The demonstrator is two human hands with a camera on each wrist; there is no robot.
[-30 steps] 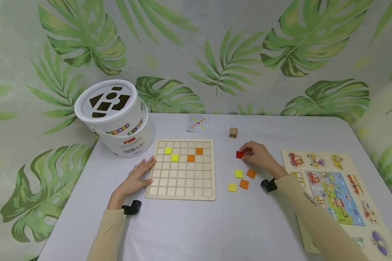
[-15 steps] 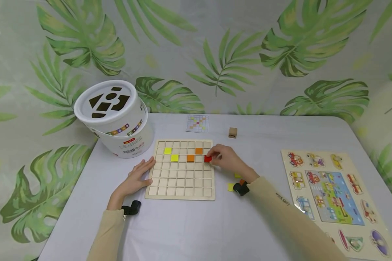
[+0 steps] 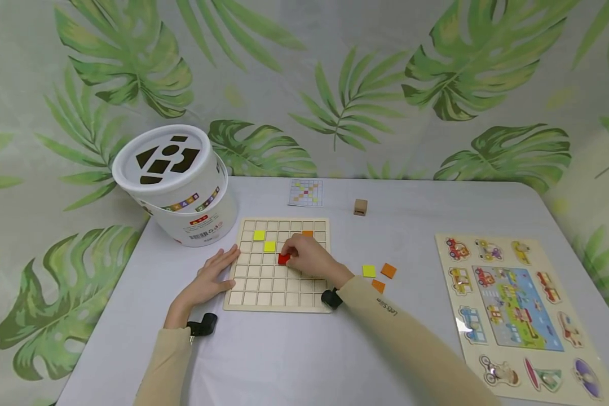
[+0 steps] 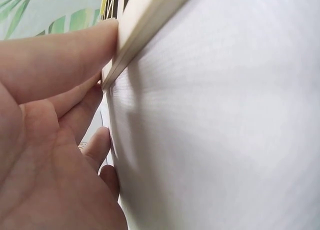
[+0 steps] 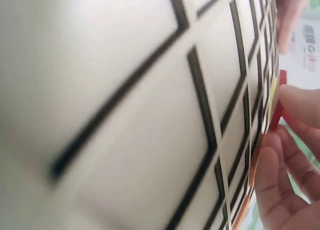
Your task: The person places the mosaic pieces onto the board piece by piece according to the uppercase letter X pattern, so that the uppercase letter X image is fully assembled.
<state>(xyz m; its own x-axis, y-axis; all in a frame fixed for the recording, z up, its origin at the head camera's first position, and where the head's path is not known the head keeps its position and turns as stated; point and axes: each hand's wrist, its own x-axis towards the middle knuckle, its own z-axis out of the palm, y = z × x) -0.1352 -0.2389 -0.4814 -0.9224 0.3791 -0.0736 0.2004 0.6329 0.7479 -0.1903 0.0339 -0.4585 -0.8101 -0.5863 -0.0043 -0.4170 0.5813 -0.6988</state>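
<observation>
A square wooden grid board (image 3: 256, 285) lies mid-table. My right hand (image 3: 312, 256) pinches a red square tile (image 3: 283, 259) between thumb and fingers, close over the board's middle columns; the right wrist view shows the tile (image 5: 277, 112) tilted on edge. Two yellow tiles (image 3: 259, 235) sit in cells at the upper left, and an orange tile (image 3: 308, 233) shows behind the hand. The other orange tile there is hidden in the head view. With fingers extended, my left hand (image 3: 208, 283) rests against the board's left edge, thumb touching the wooden rim (image 4: 131, 37).
Loose yellow (image 3: 369, 271) and orange tiles (image 3: 388, 270) lie right of the board, partly behind my right forearm. Behind are a pattern card (image 3: 305, 193) and a small wooden block (image 3: 361, 207). A white bucket (image 3: 203, 217) stands back left, a picture puzzle (image 3: 523, 307) right.
My right hand has carried the red tile leftward from beside the loose tiles, across the board's right edge, to over its middle. The left hand has stayed at the board's left edge.
</observation>
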